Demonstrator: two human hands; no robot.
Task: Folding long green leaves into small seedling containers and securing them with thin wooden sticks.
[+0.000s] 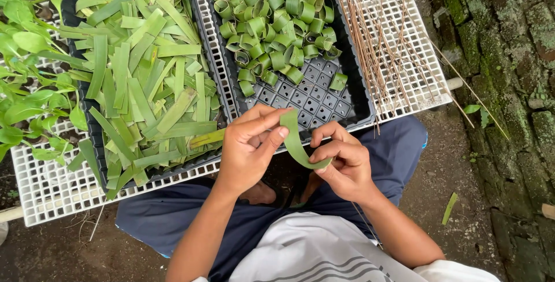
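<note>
A green leaf strip [295,137] bends in a curve between both hands, just in front of the trays. My left hand [248,146] pinches its upper end between thumb and fingers. My right hand [342,163] grips the lower end, fingers curled over it. Beyond the hands, a black tray [315,94] holds several rolled leaf rings [274,22]. To the left, another black tray [95,160] is heaped with flat cut leaf strips [144,74].
Both trays rest on a white plastic grid [52,189]. Thin brown sticks [381,45] lie on the grid at right. Leafy plants [26,74] crowd the far left. A mossy stone wall [509,56] stands at right. My knees in dark blue cloth [393,149] sit below the grid.
</note>
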